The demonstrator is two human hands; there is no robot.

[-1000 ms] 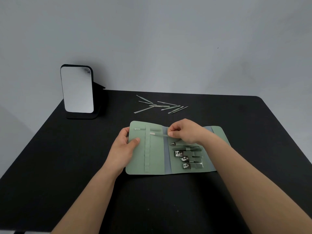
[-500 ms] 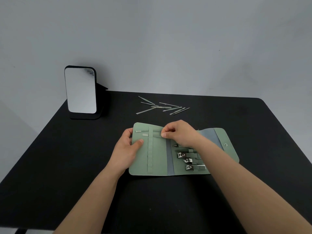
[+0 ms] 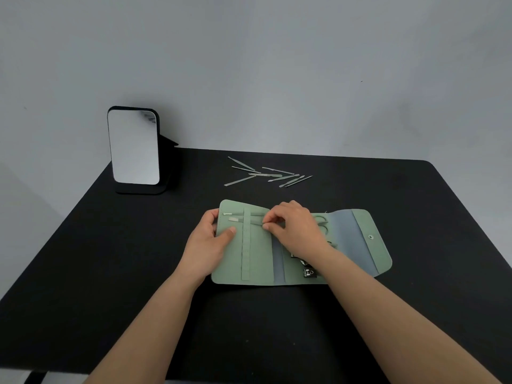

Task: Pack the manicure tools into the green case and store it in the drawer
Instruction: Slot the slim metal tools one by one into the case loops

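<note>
The green case (image 3: 260, 261) lies unfolded on the black table. My left hand (image 3: 212, 239) holds its left edge, thumb pressing on the left panel. My right hand (image 3: 293, 225) pinches the end of a thin metal tool (image 3: 235, 219) that runs under the vertical elastic strap (image 3: 246, 245). Another thin tool (image 3: 227, 213) sits under the strap just above it. Nail clippers (image 3: 309, 272) and scissors (image 3: 322, 221) are in the middle panel, partly hidden by my right wrist. Several loose thin tools (image 3: 266, 175) lie beyond the case.
A standing mirror (image 3: 133, 146) on a black base is at the table's back left. The case's flap with a snap button (image 3: 371, 237) lies out to the right. The table's rounded right corner (image 3: 428, 163) is at the back.
My right hand has pushed the thin tool leftward through the strap, so its tip now shows further left. The view shifted a little, showing more of the right flap.
</note>
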